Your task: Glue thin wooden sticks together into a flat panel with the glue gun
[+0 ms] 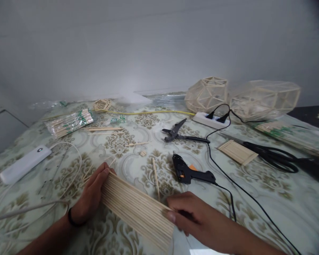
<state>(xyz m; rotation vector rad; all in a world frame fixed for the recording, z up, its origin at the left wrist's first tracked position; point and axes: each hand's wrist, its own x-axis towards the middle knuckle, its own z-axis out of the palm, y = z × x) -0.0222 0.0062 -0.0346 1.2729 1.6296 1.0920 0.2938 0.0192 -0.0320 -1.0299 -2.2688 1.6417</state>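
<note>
A flat row of several thin wooden sticks (136, 209) lies side by side on the patterned tablecloth (122, 148). My left hand (91, 194) presses flat against the far left ends of the sticks, fingers together. My right hand (194, 217) rests against the near right ends, fingers stretched along them. A single loose stick (156, 177) lies just beyond the row.
A black glue gun (188, 172) lies past my right hand, its cord running to a white power strip (211, 120). Black pliers (179, 134), black scissors (271, 154), a small stick panel (238, 151), bagged sticks (69, 122), a white device (25, 164) and two stick-frame polyhedra (207, 92) surround it.
</note>
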